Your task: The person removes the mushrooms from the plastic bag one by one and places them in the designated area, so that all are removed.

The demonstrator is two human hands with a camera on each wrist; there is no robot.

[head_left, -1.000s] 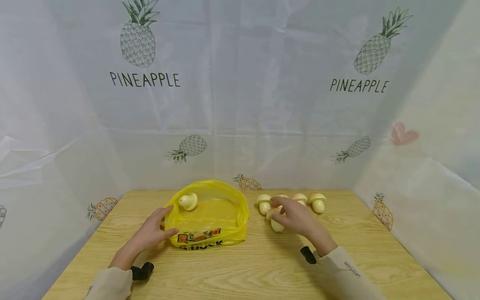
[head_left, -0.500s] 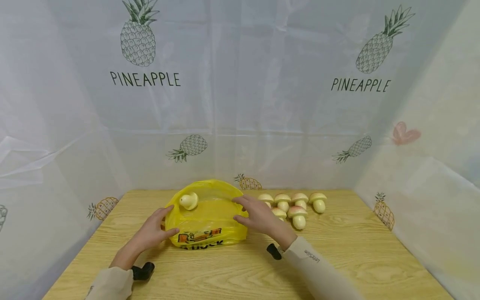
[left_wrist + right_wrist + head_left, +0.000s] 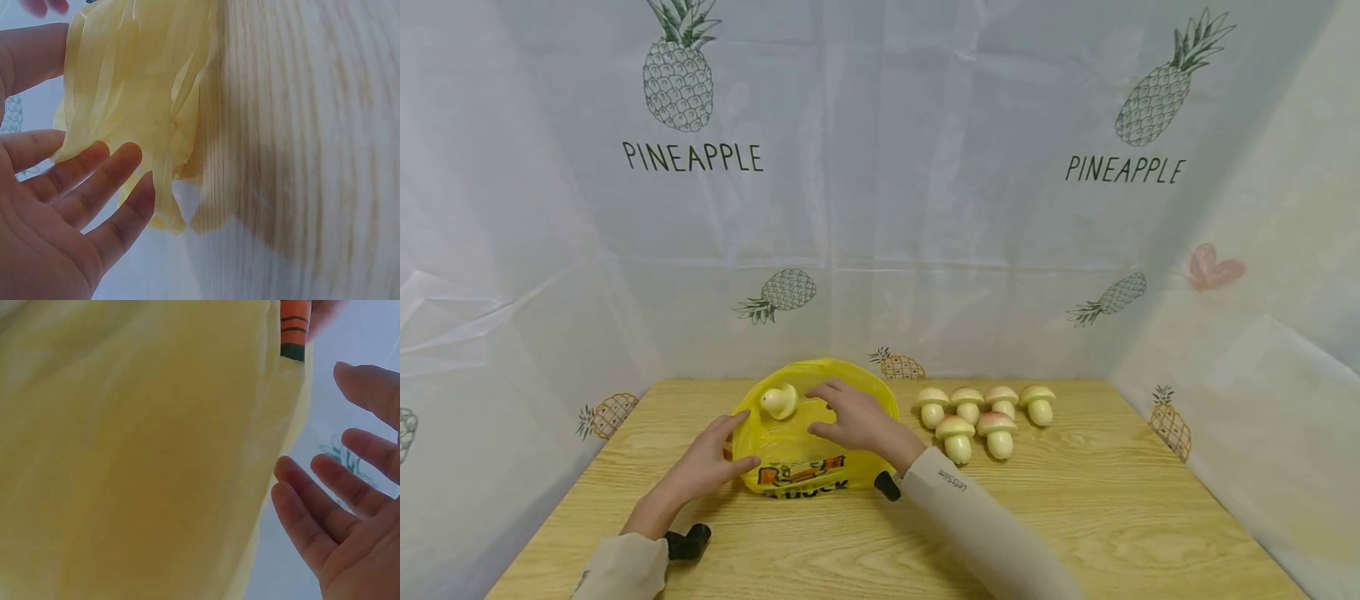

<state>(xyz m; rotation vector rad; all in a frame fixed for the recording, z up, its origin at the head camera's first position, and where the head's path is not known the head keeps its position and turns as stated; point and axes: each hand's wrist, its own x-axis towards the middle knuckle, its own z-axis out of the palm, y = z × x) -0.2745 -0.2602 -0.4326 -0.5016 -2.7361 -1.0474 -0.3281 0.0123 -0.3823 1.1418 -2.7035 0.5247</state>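
A thin, crinkled yellow plastic bag [image 3: 816, 433] with an orange-and-black print is spread on the pale wood-grain surface [image 3: 1075, 517]. A smooth cream mushroom [image 3: 778, 402], round-capped, lies at the bag's far left edge. The left hand [image 3: 711, 458] is laid against the bag's left side, fingers straight, its grip released. The right hand [image 3: 853, 419] is held over the bag, fingers loosely spread, grasping nothing. Six similar mushrooms [image 3: 985, 414] are clustered just right of the bag.

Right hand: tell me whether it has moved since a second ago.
Yes. The right hand has moved left, away from the mushrooms on the table, and is now over the yellow bag.
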